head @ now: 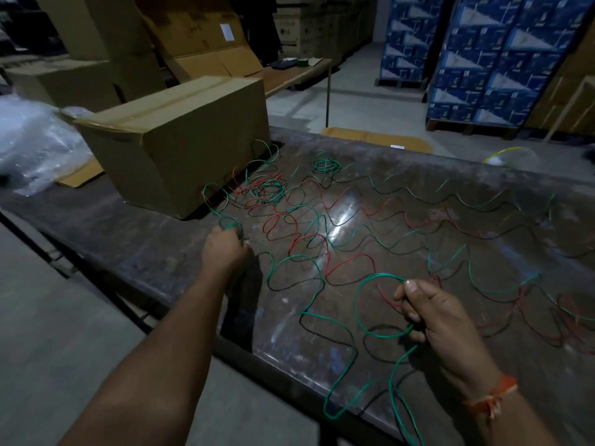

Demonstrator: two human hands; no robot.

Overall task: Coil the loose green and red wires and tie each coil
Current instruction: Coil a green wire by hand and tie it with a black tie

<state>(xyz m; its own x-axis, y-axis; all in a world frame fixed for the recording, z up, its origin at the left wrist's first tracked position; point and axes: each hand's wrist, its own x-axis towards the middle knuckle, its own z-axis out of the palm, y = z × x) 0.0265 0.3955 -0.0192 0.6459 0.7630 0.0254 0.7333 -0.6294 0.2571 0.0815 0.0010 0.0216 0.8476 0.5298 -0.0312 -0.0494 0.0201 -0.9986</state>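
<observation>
Table (135,252): dark, scuffed worktop with a bright glare patch near its centre.

Green wire (335,320): loose, in wavy loops across most of the table; one strand runs off the near edge at 6 o'clock. A small finished-looking green coil (326,165) lies toward 12 o'clock.

Red wire (280,220): loose, tangled among the green loops, densest from centre toward 11 o'clock and again at 3 o'clock.

Left hand (225,249): at 9 o'clock of the tangle, fingers curled round a small bunch of green wire, knuckles up.

Right hand (434,313): at 5 o'clock, thumb and fingers closed on a round green loop (357,291), held just above the surface. An orange thread band (492,397) circles the wrist.

Cardboard box (180,146): closed, standing on the table at 11 o'clock, wire ends touching its base.

Clear plastic wrap (29,140): bunched at 9 o'clock, far left.

Blue cartons (476,53): stacked on the floor at 1 o'clock, well apart from the table.
</observation>
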